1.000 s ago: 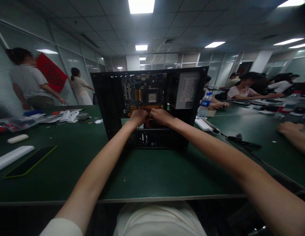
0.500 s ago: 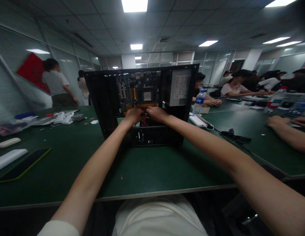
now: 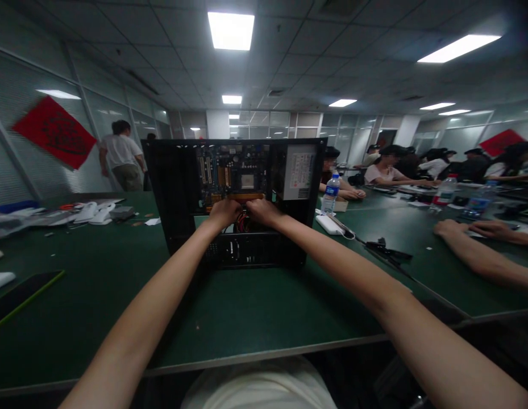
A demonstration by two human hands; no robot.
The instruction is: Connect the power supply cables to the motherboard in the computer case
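Note:
An open black computer case (image 3: pixel 172 182) stands upright on the green table (image 3: pixel 238 318). Inside it, the motherboard (image 3: pixel 237 162) carries a square silver processor (image 3: pixel 247 182), pale and yellow slots, and orange slots along its lower edge. Both my left hand (image 3: pixel 224 214) and my right hand (image 3: pixel 264 213) reach into the case at that lower edge, side by side, fingers bent and closed. Whatever lies between the fingertips is hidden. Red and dark cables (image 3: pixel 241 226) bunch just below the hands. A labelled power supply (image 3: pixel 298 173) fills the upper right of the case.
To the right are a water bottle (image 3: pixel 331 194), a white power strip (image 3: pixel 329 224) and black cords (image 3: pixel 385 250); a co-worker's forearm (image 3: pixel 477 247) rests farther right. At left lie a green-edged phone-like slab (image 3: pixel 25 295) and white parts (image 3: pixel 93 213). Other people are in the background.
The camera view has tilted up and turned slightly right, so the case appears lower and farther left. My hands stay at the same spot in the case. A person at left has turned away.

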